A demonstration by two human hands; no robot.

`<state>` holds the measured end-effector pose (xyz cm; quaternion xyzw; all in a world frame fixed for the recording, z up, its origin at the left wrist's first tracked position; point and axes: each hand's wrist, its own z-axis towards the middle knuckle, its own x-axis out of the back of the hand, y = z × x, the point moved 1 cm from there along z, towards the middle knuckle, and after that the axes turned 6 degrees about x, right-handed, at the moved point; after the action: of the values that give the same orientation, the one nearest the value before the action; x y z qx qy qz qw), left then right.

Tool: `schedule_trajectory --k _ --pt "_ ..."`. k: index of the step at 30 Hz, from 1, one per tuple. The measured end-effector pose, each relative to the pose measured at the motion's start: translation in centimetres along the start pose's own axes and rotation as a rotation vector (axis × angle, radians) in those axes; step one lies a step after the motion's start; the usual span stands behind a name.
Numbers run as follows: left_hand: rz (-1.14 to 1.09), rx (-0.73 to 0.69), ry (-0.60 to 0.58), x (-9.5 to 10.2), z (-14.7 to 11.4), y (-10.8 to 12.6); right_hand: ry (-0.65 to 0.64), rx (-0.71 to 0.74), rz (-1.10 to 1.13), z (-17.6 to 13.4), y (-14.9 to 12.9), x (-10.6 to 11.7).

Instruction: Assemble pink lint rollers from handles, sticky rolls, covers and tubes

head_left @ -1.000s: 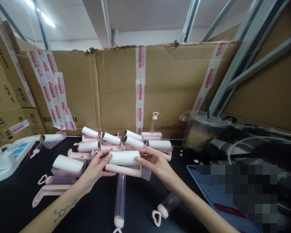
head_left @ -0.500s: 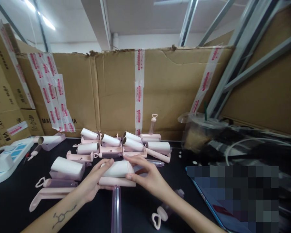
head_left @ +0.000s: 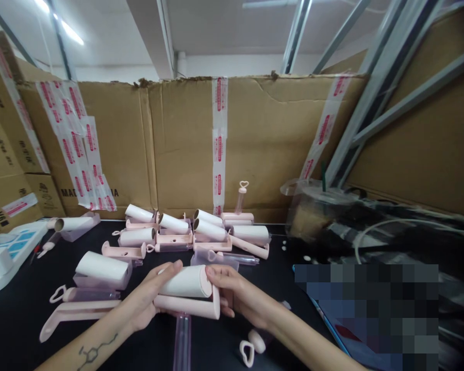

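A white lint roller [head_left: 182,282] sits over a pale pink holder [head_left: 189,306] between my hands, its capped end facing right. My left hand [head_left: 149,296] wraps round the left end of both, thumb on top of the roll. At the right end, my right hand [head_left: 230,288] grips the end cap and the holder's upright arm, some fingers hidden behind. A clear purple tube [head_left: 182,340] points toward me from beneath the holder; whether it is attached cannot be seen. Nearby on the right lies a handle with a pink heart loop [head_left: 247,353].
Several white rolls [head_left: 136,237], pink holders [head_left: 123,251] and clear purple covers [head_left: 119,281] lie across the black tabletop. A power strip [head_left: 17,255] stands at the left, a lidded drink cup [head_left: 307,211] and a blue-edged phone [head_left: 320,304] at the right. Cardboard [head_left: 181,139] walls the back.
Roll and holder have come slightly lower and tilted, so the holder's right upright arm now shows. My right hand has shifted down round that end. The view has turned slightly.
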<state>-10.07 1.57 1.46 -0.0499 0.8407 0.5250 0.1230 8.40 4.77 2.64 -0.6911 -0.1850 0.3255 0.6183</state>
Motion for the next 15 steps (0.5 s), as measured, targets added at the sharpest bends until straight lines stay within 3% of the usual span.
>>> schedule_trajectory --k 3,8,15 --pt "-0.004 0.018 -0.02 -0.17 -0.04 0.06 -0.002 -0.026 0.092 -0.12 -0.12 -0.01" --pt "0.008 -0.002 -0.157 -0.47 -0.39 0.46 0.008 -0.078 0.162 -0.29 -0.59 0.1" --pt "0.013 -0.009 -0.241 -0.39 -0.23 0.14 0.147 -0.084 0.158 -0.3 -0.71 -0.39"
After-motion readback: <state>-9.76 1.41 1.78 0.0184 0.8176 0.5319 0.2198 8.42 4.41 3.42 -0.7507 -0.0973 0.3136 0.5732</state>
